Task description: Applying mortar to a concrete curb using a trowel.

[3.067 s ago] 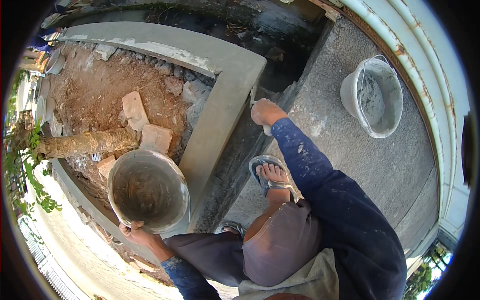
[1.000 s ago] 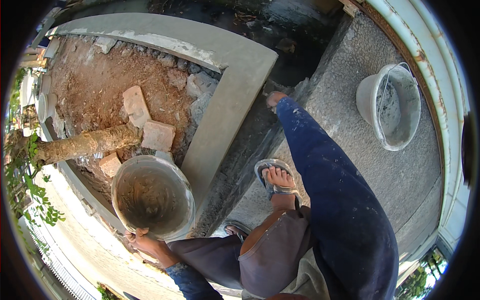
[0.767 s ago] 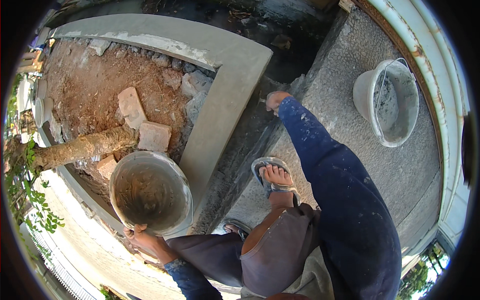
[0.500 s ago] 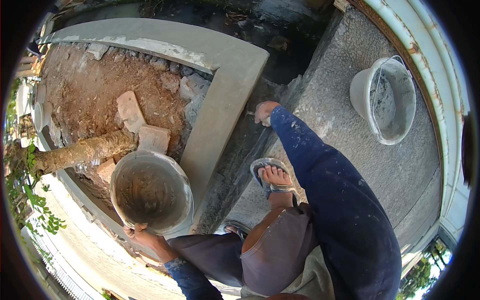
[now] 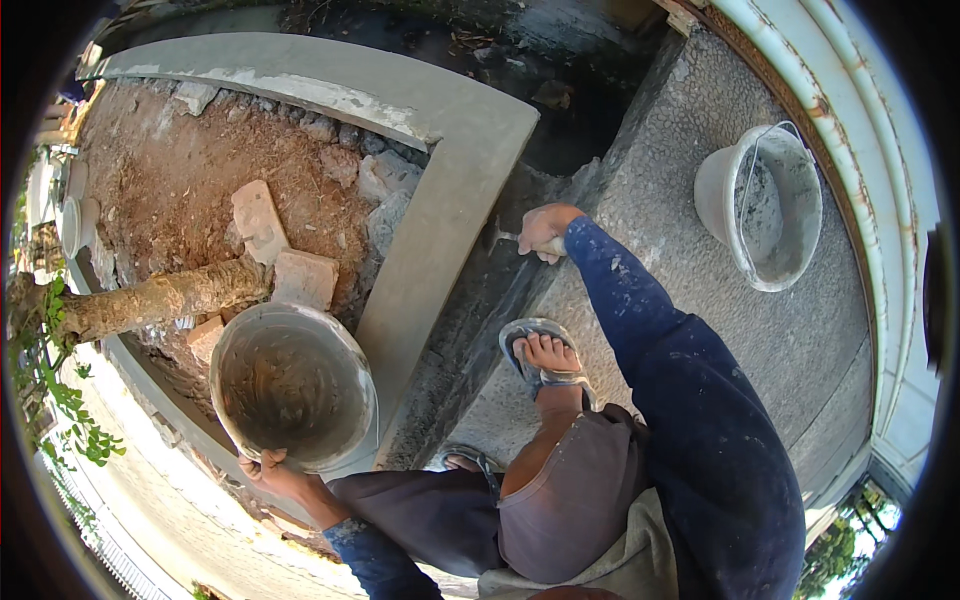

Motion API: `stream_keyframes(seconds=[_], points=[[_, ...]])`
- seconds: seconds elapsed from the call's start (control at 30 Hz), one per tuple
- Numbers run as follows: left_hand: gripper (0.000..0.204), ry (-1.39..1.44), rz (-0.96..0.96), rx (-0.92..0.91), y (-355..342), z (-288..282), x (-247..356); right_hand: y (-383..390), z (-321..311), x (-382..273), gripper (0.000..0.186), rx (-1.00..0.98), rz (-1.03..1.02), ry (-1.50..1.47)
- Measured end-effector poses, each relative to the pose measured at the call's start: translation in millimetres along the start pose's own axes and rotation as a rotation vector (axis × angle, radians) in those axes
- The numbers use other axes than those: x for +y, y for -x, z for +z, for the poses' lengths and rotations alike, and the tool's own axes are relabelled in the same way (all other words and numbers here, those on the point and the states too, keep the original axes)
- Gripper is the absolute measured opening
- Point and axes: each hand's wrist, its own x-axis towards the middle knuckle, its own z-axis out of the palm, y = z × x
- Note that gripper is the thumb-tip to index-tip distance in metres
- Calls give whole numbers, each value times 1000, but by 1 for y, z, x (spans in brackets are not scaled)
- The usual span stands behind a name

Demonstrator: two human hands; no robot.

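Observation:
My left hand (image 5: 285, 475) grips the near rim of a grey bucket (image 5: 295, 385) with wet mortar residue inside. My right hand (image 5: 542, 235) is closed round the pale handle of a small trowel (image 5: 502, 236), whose metal end is over the dark, narrow channel (image 5: 470, 310). That channel runs between the smooth grey concrete border (image 5: 430, 250) and a pebbled concrete step (image 5: 640, 130). Both my sandalled feet are beside the channel.
A second grey bucket with a wire handle (image 5: 758, 208) stands on the step at right. Left of the border lie soil (image 5: 160, 170), bricks (image 5: 260, 220), rubble and a tree trunk (image 5: 170, 298). Dark water (image 5: 550, 60) lies beyond. A curved white metal edge (image 5: 850, 140) bounds the right.
My right hand with the trowel reached farther along the channel about a second ago and has since drawn back toward me. My left hand stays on the bucket rim.

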Motion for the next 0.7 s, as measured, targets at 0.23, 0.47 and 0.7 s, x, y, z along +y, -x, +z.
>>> stream_keyframes(seconds=[0.23, 0.47, 0.7], points=[[33, 67, -96, -2, 8, -19, 24, 132, -18, -1, 34, 213, -37, 432], [37, -257, -263, -130, 56, -77, 143, 326, 35, 1, 42, 444, -97, -58], [38, -397, -378, -347, 113, -85, 245, 453, 37, -14, 41, 429, -181, 163]])
